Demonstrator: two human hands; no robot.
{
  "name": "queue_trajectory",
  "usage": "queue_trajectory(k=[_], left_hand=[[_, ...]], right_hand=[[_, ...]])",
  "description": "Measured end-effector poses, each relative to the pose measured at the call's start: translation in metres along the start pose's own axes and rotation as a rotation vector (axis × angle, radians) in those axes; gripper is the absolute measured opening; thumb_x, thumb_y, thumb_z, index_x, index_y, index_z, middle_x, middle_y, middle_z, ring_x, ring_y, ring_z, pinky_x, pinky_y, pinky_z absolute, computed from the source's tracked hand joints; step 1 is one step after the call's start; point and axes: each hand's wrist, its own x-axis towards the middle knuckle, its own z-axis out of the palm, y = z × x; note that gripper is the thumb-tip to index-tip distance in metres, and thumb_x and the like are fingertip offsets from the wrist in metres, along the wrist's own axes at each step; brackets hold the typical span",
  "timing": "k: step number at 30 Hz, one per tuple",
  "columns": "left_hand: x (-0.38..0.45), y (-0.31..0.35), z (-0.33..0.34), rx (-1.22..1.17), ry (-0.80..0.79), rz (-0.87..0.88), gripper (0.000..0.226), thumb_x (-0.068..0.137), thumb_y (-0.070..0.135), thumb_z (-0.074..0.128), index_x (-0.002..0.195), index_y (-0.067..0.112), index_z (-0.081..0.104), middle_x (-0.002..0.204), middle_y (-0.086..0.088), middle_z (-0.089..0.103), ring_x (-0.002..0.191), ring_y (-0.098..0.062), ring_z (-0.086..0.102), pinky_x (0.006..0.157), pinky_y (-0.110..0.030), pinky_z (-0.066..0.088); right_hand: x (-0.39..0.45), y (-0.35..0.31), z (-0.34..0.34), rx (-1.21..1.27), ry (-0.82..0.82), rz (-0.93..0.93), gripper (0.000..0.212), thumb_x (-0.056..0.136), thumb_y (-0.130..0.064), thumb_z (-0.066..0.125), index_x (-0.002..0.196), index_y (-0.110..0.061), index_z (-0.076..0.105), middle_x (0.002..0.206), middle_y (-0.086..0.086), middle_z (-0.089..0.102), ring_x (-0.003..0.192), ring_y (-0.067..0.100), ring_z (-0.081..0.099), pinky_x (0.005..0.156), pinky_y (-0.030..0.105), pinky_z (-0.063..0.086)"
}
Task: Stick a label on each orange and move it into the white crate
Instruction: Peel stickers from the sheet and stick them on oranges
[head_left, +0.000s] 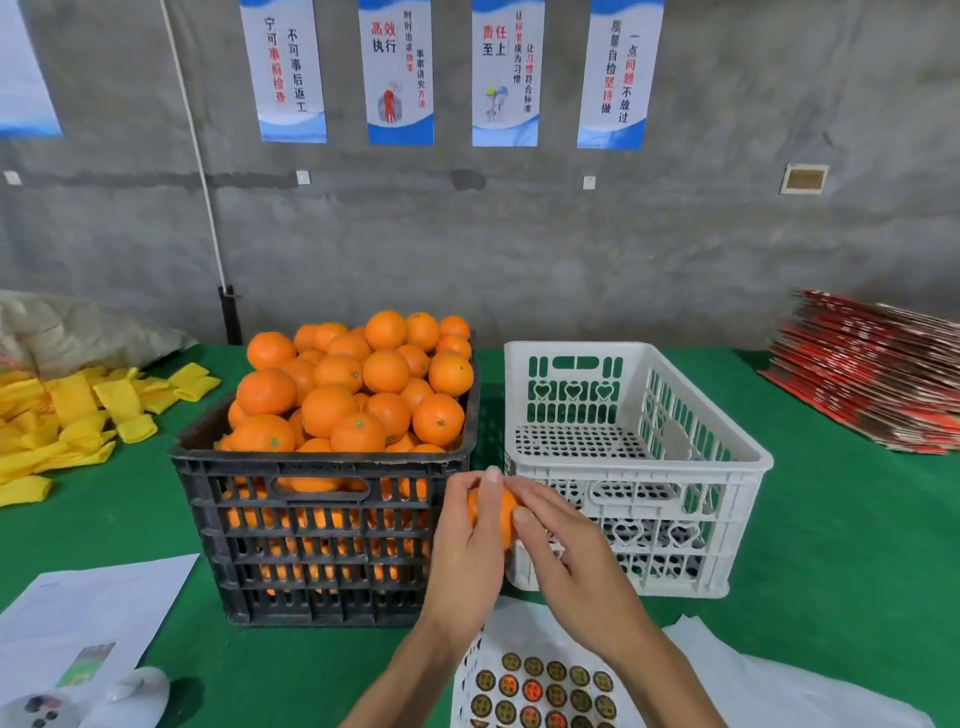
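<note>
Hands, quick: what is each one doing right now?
Left hand: curled round an orange, holding it.
Right hand: fingertips on the same orange; whether it grips cannot be told.

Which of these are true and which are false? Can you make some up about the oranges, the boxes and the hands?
1. The white crate has no oranges in it. True.
2. The black crate is nearly empty. False: it is piled high with oranges.
3. Both hands are on one orange. True: the left hand grips it and the right hand touches it with its fingers.
4. The sticker sheet lies behind the crates. False: it is near the person, below the hands.
5. The yellow foam sleeves lie right of the white crate. False: they lie left of the black crate.
</note>
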Motion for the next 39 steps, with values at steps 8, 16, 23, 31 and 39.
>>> queue_trajectory(k=[8,16,23,31,39], left_hand=[[0.054,0.062,0.027,0.244,-0.304,-0.134,0.038,0.106,0.065,0.034,0.126,0.041,0.055,0.121,0.012,0.06,0.107,0.0,0.059,0.084,-0.019,0.041],[0.118,0.089,-0.03,0.833,0.098,0.297,0.019,0.104,0.021,0.057,0.104,0.009,0.071,0.109,-0.012,0.072,0.106,-0.032,0.065,0.086,-0.049,0.053],[0.126,0.061,-0.055,1.268,-0.096,0.006,0.051,0.094,0.029,0.069,0.136,0.01,0.048,0.131,-0.015,0.056,0.126,-0.039,0.048,0.08,-0.045,0.047],[0.118,0.057,-0.054,1.107,0.093,0.18,0.048,0.08,0.028,0.08,0.112,0.0,0.06,0.114,-0.021,0.06,0.113,-0.04,0.054,0.079,-0.046,0.047],[0.004,-0.007,-0.05,0.499,0.137,0.458,0.071,0.073,0.038,0.083,0.131,0.029,0.042,0.127,0.007,0.04,0.109,-0.012,0.051,0.082,-0.017,0.047]], right_hand=[[0.037,-0.004,-0.031,-0.172,0.092,0.07,0.083,0.098,-0.041,0.064,0.162,-0.03,0.013,0.158,-0.004,0.041,0.135,0.013,0.051,0.11,0.043,0.047],[0.1,0.027,-0.059,-0.601,0.361,0.115,0.073,0.097,-0.055,0.061,0.157,-0.022,0.036,0.153,0.007,0.051,0.137,0.026,0.05,0.111,0.046,0.043],[0.084,0.037,-0.034,-0.582,0.371,-0.082,0.033,0.103,-0.028,0.061,0.132,-0.015,0.068,0.141,0.002,0.063,0.132,0.02,0.055,0.116,0.034,0.036],[0.021,0.047,0.011,-0.452,0.323,-0.259,0.016,0.096,-0.007,0.067,0.109,-0.007,0.076,0.108,0.002,0.074,0.102,0.016,0.065,0.095,0.026,0.048],[-0.051,0.101,0.026,-0.391,-0.188,0.173,0.031,0.1,-0.039,0.062,0.127,-0.026,0.07,0.133,-0.012,0.064,0.129,0.007,0.05,0.111,0.03,0.04]])
